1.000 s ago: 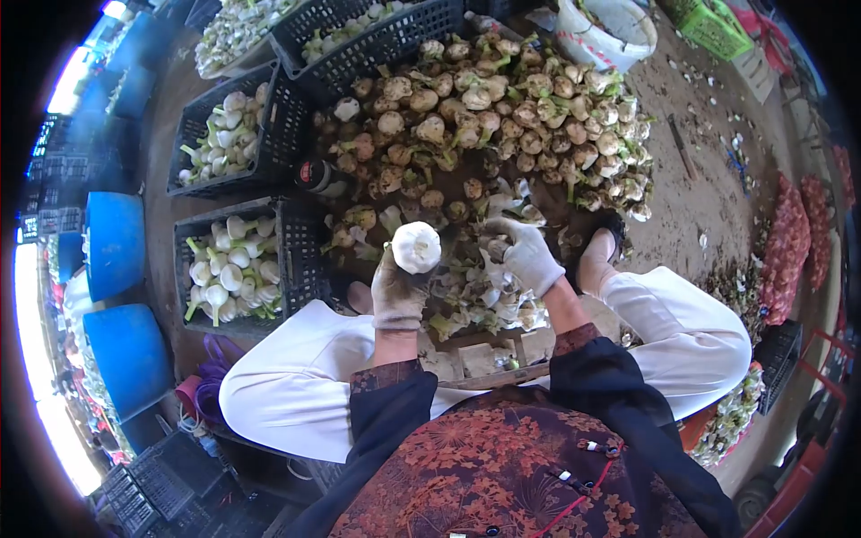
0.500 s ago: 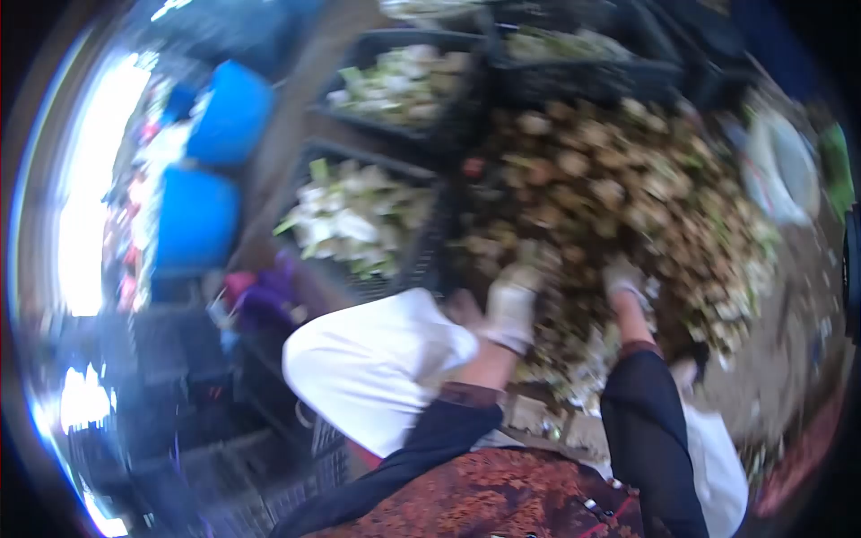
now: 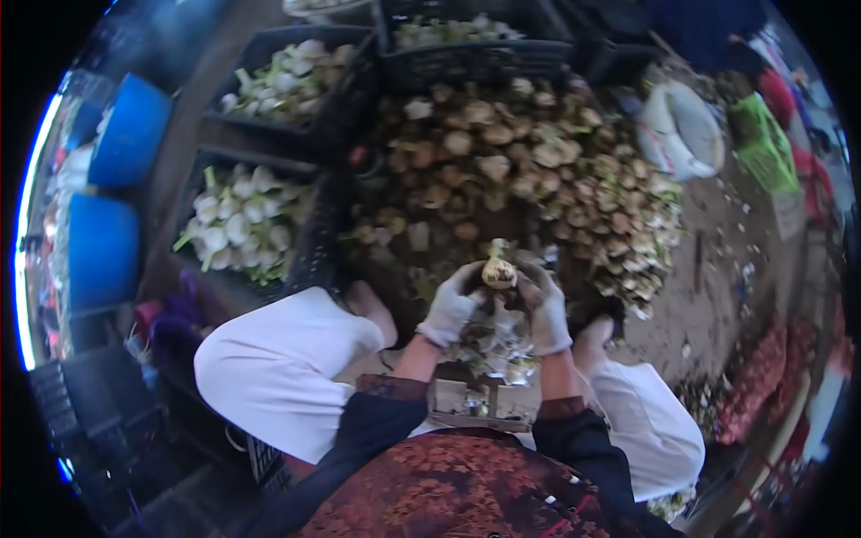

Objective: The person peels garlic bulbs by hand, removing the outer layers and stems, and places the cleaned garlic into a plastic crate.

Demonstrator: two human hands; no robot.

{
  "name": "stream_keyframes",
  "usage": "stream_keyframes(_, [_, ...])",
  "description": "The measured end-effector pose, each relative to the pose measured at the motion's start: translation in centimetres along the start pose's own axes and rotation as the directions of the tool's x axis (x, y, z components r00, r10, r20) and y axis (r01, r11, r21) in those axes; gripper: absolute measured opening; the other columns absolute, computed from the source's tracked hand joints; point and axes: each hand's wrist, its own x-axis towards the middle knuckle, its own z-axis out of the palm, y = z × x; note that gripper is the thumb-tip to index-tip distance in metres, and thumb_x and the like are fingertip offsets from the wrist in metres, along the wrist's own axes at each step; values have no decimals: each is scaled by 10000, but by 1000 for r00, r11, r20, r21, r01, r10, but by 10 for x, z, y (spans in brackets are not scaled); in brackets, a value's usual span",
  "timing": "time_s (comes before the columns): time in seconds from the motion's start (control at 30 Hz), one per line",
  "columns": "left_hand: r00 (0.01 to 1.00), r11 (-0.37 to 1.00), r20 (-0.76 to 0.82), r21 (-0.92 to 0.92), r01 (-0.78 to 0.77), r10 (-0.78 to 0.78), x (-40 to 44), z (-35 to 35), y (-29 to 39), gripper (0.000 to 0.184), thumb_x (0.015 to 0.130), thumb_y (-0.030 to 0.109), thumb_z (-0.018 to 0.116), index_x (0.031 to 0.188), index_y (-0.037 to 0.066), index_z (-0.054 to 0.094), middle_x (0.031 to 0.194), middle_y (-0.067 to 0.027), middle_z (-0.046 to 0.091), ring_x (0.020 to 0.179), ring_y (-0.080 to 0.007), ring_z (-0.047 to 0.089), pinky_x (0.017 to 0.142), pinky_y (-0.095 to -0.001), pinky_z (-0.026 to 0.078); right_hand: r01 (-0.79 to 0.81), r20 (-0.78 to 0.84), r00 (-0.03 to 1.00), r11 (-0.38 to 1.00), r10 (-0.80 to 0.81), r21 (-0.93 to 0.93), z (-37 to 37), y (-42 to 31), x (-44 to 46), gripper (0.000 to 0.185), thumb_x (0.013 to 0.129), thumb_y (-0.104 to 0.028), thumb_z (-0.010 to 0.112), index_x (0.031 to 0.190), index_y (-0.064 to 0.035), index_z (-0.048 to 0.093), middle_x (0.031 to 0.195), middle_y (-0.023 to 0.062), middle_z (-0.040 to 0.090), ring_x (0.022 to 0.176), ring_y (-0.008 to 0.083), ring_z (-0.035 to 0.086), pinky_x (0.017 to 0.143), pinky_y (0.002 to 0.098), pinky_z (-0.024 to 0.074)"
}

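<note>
A brownish-skinned garlic bulb (image 3: 499, 272) is held up between my two gloved hands, stem stub pointing away from me. My left hand (image 3: 454, 307), in a pale glove with a dirty palm, has its fingers closed around the bulb's left side. On the other side, the fingers of my right hand (image 3: 544, 309) grip the same bulb. Below the hands lie loose white garlic skins (image 3: 502, 345) between my knees. Beyond them spreads a large heap of unpeeled garlic bulbs (image 3: 493, 139).
Cleaned white garlic fills a black crate (image 3: 314, 211) at left and another crate (image 3: 235, 125) behind it. A third crate (image 3: 475, 61) stands at the back. Blue tubs (image 3: 103, 251) are far left. A white sack (image 3: 659, 148) and green basket (image 3: 762, 143) stand at right.
The view has turned, so the crates and heap appear farther left. My hands were apart over the heap; they have drawn back toward me and come together on one garlic bulb.
</note>
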Motion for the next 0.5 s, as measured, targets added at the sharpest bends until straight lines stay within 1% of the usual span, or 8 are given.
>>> stream_keyframes(0.07, [988,973,21,176,-152,151,-9,8,1,528,806,23,639,1296,4,442,1194,-85,548,1053,-152,541,926,-289,440,99,63,995,949,-84,-301,5,-14,0,439,862,-195,604,1218,46,511,1124,100,599,1014,154,564,900,264,441])
stream_keyframes(0.1, [988,972,39,173,-157,152,-12,15,8,528,806,23,639,1296,4,442,1194,-85,548,1053,-152,541,926,-289,440,147,100,988,934,-121,-324,11,-20,-5,437,871,-196,597,1227,43,509,1132,105,600,1023,152,561,906,260,432])
stream_keyframes(0.17, [999,977,-44,-214,-9,0,-19,23,26,559,799,26,654,1309,-1,427,1214,-78,531,1060,-155,537,929,-286,437,269,168,961,888,-220,-374,18,-21,-11,513,869,-257,614,1268,39,484,1161,123,598,1040,158,556,908,266,429])
stream_keyframes(0.2, [999,978,-37,-208,-11,4,-19,20,24,559,799,26,654,1309,-1,427,1214,-78,531,1060,-155,537,929,-286,437,275,164,959,887,-229,-370,16,-19,-13,513,869,-257,614,1268,39,484,1161,123,598,1040,158,556,908,266,429])
stream_keyframes(0.27, [1000,993,-17,-117,-27,26,-24,13,16,624,795,171,715,1323,11,422,1222,-62,529,1054,-154,532,913,-273,436,225,330,928,965,-170,-136,9,-14,-19,560,848,-299,634,1266,43,485,1155,132,605,1046,165,559,908,279,434])
stream_keyframes(0.33, [1000,996,7,-87,-5,6,-29,20,24,679,777,137,731,1350,20,388,1225,-69,529,1055,-146,529,917,-270,433,246,300,938,941,-171,-231,7,-19,-17,559,845,-331,634,1246,39,509,1107,129,631,1006,162,581,884,280,452])
stream_keyframes(0.4, [987,982,9,98,-159,159,-32,31,30,754,749,94,742,1380,13,337,1172,-64,552,1023,-136,543,895,-267,446,208,277,957,867,-85,-453,10,-25,-15,509,858,-330,623,1208,32,543,1065,123,652,970,145,595,856,277,464])
stream_keyframes(0.5, [989,925,48,350,-150,143,-36,23,41,840,697,121,784,1389,20,318,1122,-104,599,982,-157,584,860,-274,467,207,336,941,871,-52,-446,18,-49,-23,448,847,-307,634,1159,8,576,996,112,673,896,144,618,796,290,484])
